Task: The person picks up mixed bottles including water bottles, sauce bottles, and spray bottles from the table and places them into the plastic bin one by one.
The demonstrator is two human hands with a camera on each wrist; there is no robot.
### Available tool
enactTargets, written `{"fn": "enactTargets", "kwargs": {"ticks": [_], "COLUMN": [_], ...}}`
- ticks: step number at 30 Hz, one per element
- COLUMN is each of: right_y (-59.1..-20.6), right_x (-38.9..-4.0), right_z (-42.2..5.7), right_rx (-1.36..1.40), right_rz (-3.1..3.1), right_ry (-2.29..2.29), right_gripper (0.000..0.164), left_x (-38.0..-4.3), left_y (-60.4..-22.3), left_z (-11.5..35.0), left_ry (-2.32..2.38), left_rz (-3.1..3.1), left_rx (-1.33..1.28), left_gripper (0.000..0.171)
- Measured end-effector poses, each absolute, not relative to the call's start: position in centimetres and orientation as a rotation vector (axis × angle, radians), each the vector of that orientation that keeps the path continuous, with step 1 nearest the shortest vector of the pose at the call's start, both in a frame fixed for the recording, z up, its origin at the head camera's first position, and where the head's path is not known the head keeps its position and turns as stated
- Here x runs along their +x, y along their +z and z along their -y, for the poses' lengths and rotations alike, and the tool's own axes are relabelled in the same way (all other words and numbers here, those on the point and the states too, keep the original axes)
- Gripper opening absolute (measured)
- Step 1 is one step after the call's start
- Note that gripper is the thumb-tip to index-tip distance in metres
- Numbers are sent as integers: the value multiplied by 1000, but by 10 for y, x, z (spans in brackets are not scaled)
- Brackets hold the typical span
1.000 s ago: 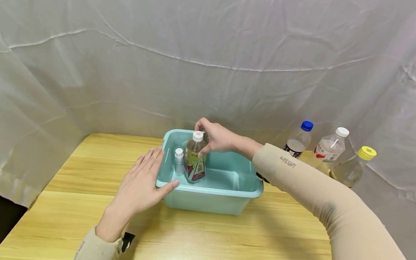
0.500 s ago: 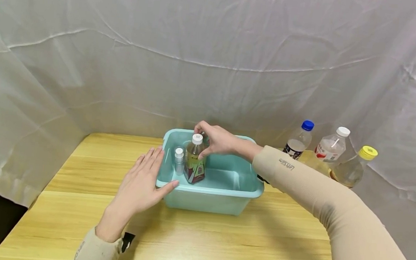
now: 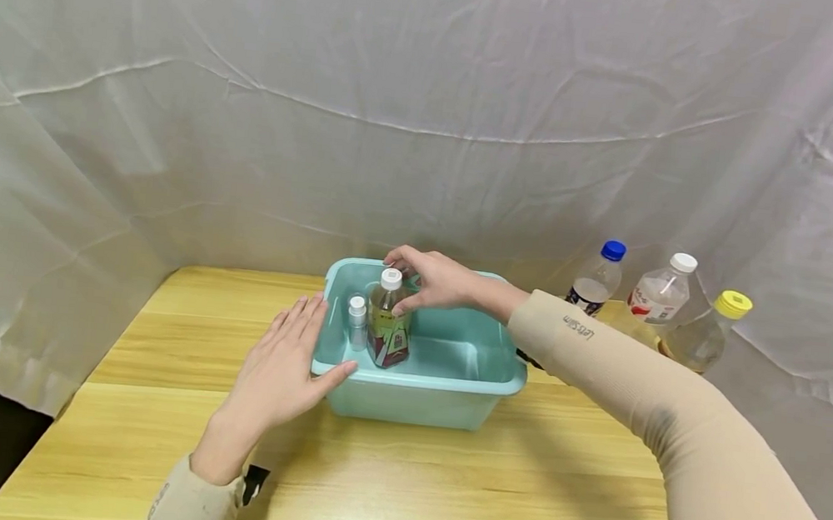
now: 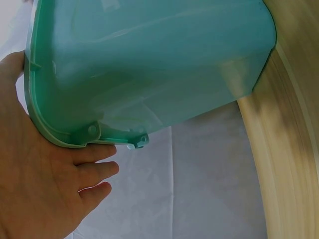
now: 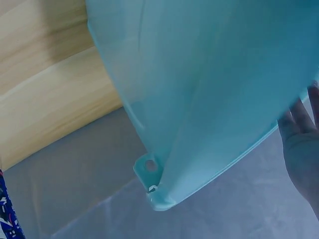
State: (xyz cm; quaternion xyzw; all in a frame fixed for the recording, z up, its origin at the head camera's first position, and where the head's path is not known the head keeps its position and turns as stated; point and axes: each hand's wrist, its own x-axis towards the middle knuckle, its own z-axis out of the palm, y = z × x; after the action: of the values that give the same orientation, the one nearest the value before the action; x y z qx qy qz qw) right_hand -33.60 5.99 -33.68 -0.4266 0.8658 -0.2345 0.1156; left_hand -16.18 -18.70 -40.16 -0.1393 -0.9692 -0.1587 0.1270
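Observation:
Inside the light teal plastic tub (image 3: 416, 381), a drink bottle (image 3: 388, 333) with a white cap and a green and dark red label stands upright. My right hand (image 3: 437, 281) reaches over the tub and holds this bottle near its shoulder, thumb in front and fingers behind the cap. Just left of it is a small clear bottle (image 3: 357, 325) with a white cap. My left hand (image 3: 278, 364) lies with straight fingers along the tub's left rim, thumb over the front corner. The left wrist view shows its palm against the tub's rim (image 4: 31, 92).
Right of the tub stand a blue-capped bottle (image 3: 595, 281), a white-capped bottle (image 3: 658, 296) and a yellow-capped bottle (image 3: 698, 337), partly behind my right sleeve (image 3: 622, 389). The wooden table (image 3: 394, 492) ends at a grey cloth (image 3: 429, 127) behind and at the sides.
The drink bottle has gone down slightly in the tub and a little left, with my right hand lowering alongside it. My left hand has stayed on the rim.

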Motion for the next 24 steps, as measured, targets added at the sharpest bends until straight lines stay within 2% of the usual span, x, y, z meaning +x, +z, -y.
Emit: {"fn": "enactTargets", "kwargs": {"ticks": [13,24], "right_y": [-323,-301], "right_x": [-332,-340], "right_z": [-74,-103], "right_rx": [-1215,-1239], "right_rz": [-2507,-2536], "right_ry": [-799,-1051], "right_gripper": [76,71], "left_x": [-161,-162], "left_y": [-402,-401], "left_z": [187,190], "left_ry": [-473,-479], "left_rz": [2826,2826], "left_rx": [-394,-388], "left_gripper": [102,101]}}
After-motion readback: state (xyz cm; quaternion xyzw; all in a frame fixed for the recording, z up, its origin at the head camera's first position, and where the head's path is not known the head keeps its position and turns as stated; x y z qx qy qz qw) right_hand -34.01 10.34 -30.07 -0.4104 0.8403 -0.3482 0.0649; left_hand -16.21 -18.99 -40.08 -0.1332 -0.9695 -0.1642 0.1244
